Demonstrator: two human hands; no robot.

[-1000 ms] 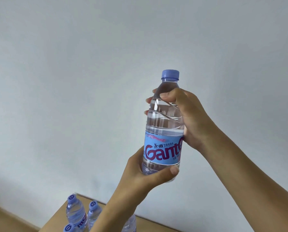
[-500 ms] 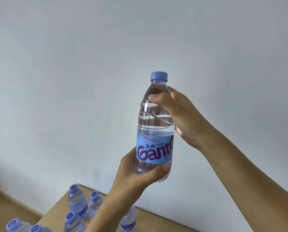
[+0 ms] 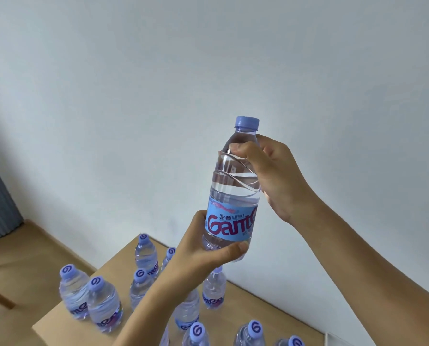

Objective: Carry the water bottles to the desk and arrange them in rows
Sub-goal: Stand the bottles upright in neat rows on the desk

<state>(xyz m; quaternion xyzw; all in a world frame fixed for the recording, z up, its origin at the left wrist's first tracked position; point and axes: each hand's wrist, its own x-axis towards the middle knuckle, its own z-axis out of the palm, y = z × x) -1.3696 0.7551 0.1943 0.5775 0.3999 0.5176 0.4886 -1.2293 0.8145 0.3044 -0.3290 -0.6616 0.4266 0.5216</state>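
1. I have both hands on one water bottle (image 3: pixel 234 196), held upright in the air above the desk (image 3: pixel 258 305). My left hand (image 3: pixel 208 248) wraps the lower body, thumb across the front just under the label and fingers curled behind. My right hand (image 3: pixel 273 176) grips the shoulder below the blue cap (image 3: pixel 247 123), fingers curled round the clear upper part.

2. The bottle looks full and sealed, with a clear ribbed body, a light blue label in dark red lettering, and the cap on. It tilts very slightly to the right.

3. Below it, the wooden desk already carries many bottles of the same kind, all standing upright with blue caps. A near pair (image 3: pixel 91 303) stands at the left edge, others further back (image 3: pixel 146 255), and more along the bottom of the view (image 3: pixel 254 332).

4. By my judgement, most carrying is done, but the grouping looks loose, not clean rows. This bottle has yet to be set down, and some straightening remains.
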